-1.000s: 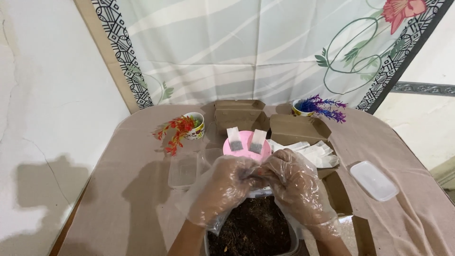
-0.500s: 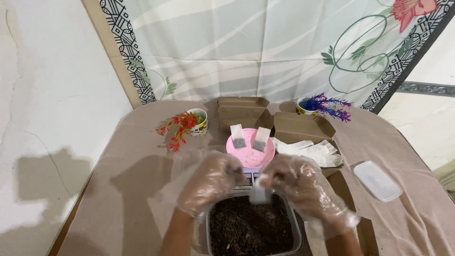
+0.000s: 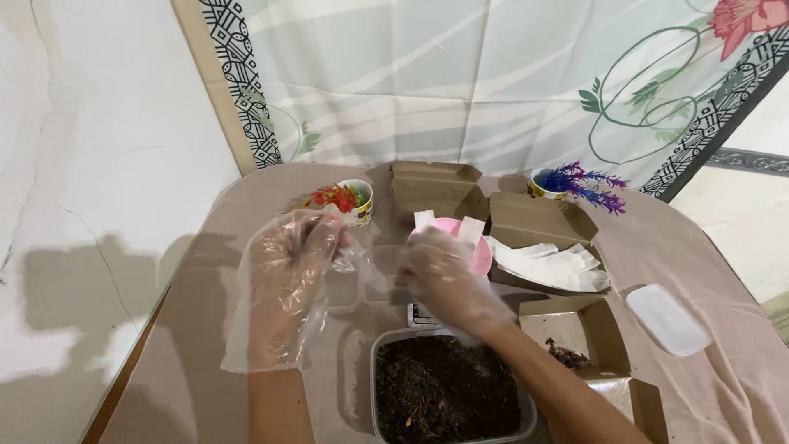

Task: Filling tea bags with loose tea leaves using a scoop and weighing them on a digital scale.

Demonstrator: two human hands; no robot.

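Both my hands wear loose clear plastic gloves. My left hand (image 3: 289, 267) is raised above the table with its fingers spread and nothing in it, close to a small clear plastic tub (image 3: 343, 289). My right hand (image 3: 444, 279) reaches forward with curled fingers over the near edge of a pink bowl (image 3: 478, 251) that holds two white strips. What lies under its fingers is hidden. A clear container of dark soil (image 3: 448, 395) stands right in front of me, below both hands.
A cup with a red and orange plant (image 3: 349, 200) stands at the back left and a cup with a purple plant (image 3: 567, 181) at the back right. Open cardboard boxes (image 3: 534, 220), white paper packets (image 3: 552, 265) and a white lid (image 3: 666, 319) lie on the beige tablecloth (image 3: 205, 329).
My hands were together above the soil container. Now they have parted: the left has lifted to the left with fingers spread, and the right has moved forward to the pink bowl.
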